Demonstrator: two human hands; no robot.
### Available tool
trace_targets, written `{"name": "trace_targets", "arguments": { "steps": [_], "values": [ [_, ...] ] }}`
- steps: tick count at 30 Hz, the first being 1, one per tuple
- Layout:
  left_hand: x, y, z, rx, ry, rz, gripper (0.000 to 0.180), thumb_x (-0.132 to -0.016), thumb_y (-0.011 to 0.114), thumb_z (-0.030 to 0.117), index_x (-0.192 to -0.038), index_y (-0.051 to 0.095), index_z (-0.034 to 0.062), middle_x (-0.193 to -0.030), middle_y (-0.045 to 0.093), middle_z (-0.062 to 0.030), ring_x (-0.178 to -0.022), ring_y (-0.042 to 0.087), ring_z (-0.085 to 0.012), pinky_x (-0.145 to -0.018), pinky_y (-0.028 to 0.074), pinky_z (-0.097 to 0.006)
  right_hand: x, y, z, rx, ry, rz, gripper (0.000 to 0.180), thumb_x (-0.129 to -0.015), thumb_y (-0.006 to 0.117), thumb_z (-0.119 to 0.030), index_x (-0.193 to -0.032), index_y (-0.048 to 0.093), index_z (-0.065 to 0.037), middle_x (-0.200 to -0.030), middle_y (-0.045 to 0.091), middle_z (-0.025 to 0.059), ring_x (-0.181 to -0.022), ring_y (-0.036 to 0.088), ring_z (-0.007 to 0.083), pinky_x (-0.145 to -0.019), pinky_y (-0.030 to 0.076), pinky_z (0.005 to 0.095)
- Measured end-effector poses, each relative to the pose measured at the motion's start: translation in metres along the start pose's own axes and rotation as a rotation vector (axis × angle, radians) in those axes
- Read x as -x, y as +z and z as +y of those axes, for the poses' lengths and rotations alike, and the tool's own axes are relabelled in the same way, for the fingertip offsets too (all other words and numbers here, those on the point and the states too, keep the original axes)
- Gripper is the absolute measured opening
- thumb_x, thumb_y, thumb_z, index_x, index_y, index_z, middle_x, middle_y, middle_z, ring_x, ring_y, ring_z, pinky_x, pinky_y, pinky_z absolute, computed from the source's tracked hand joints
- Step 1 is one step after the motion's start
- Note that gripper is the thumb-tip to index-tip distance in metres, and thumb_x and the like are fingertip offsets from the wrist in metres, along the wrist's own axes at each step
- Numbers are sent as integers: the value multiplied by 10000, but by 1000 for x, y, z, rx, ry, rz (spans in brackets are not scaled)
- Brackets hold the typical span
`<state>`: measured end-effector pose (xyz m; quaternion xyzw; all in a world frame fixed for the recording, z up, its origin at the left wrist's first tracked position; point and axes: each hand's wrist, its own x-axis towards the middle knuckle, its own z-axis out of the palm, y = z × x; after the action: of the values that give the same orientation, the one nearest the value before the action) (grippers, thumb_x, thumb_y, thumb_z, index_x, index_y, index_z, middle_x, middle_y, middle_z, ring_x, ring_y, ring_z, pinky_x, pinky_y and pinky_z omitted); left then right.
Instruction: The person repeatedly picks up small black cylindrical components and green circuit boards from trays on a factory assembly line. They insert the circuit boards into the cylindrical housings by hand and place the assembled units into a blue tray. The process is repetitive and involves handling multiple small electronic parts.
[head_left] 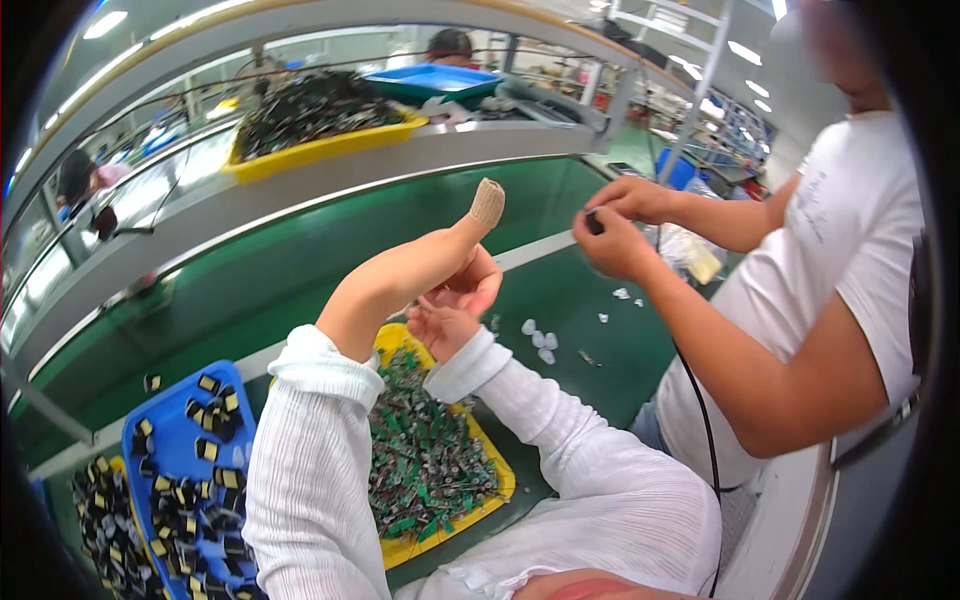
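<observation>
- Left grip (pixel 474 280) and right grip (pixel 442 328) overlap; I can't tell if either is closed.
- At their six o'clock: jagged green boards (pixel 425 440) in a yellow plastic tray (pixel 400 551), its edge behind a crinkled sleeve (pixel 310 460).

Three yellow trays (pixel 506 482), one blue bench tray (pixel 172 412), four clustered white ovals (pixel 538 338), wearer's two hands (pixel 446 328)

head-height fisheye view, close, downward and forward
</observation>
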<state>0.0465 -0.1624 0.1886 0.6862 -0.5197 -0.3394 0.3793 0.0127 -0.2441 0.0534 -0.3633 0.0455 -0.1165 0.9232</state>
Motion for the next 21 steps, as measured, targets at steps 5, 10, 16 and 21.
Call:
{"name": "trace_targets", "arguments": {
  "steps": [5, 10, 16, 21],
  "values": [
    [29, 9, 12, 72, 23, -47, 922, -747, 87, 786, -506, 555, 28, -451, 439, 22, -416, 334, -67, -412, 265, -214, 6, -12, 8, 57, -159, -385, 142, -901, 489, -160, -1008, 491, -67, -951, 545, 23, -739, 546, 100, -667, 505, 201],
    [68, 27, -54, 288, 10, 452, 609, -910, 327, 494, -590, 566, 34, -487, 426, 27, -424, 336, -48, -408, 227, -202, 2, -52, 33, 80, 162, -75, 241, -864, 554, -184, -1077, 501, -84, -766, 518, -33, -678, 547, 76, -608, 509, 235],
    [149, 66, -123, 483, -25, 1123, 229, -883, 512, 247, -760, 539, 56, -552, 367, 74, -465, 286, 2, -424, 193, -171, 19, -11, 64, 205, 380, -316, 204, -877, 546, -215, -1023, 493, -82, -767, 484, -36, -661, 526, 60, -611, 496, 229],
    [148, 96, -155, 482, 38, 1367, 118, -869, 532, 141, -782, 520, 62, -590, 383, 68, -477, 278, -1, -426, 180, -170, 21, -8, 81, 197, 420, -390, 187, -873, 548, -196, -1004, 488, -78, -769, 478, -31, -648, 524, 61, -576, 499, 225]
  ]
}}
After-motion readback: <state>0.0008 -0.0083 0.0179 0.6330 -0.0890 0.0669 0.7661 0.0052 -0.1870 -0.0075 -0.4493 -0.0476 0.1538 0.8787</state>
